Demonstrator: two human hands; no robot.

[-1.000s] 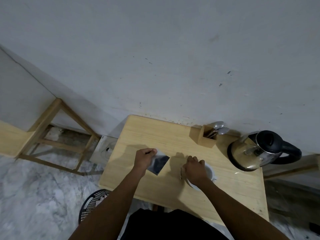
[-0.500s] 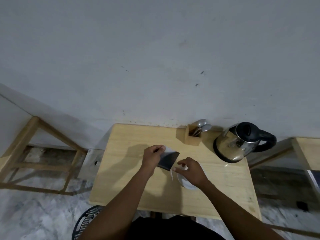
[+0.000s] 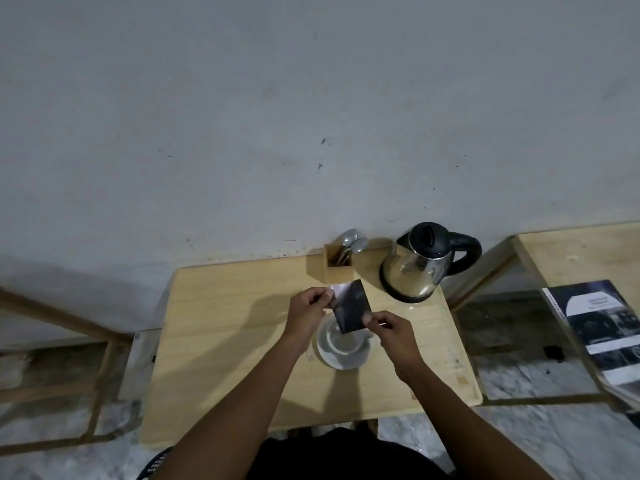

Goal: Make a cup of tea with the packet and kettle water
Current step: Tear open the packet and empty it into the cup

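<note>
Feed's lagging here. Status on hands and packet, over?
Left hand and right hand both pinch the dark packet, held over the white cup. Kettle untouched behind. Nothing in the way.

No text can be read anywhere. Faint pale lines are seen on the cover of the dark booklet (image 3: 604,327) at the right — too blurred to be made out. The dark packet (image 3: 350,306) is seen without legible print.
</note>
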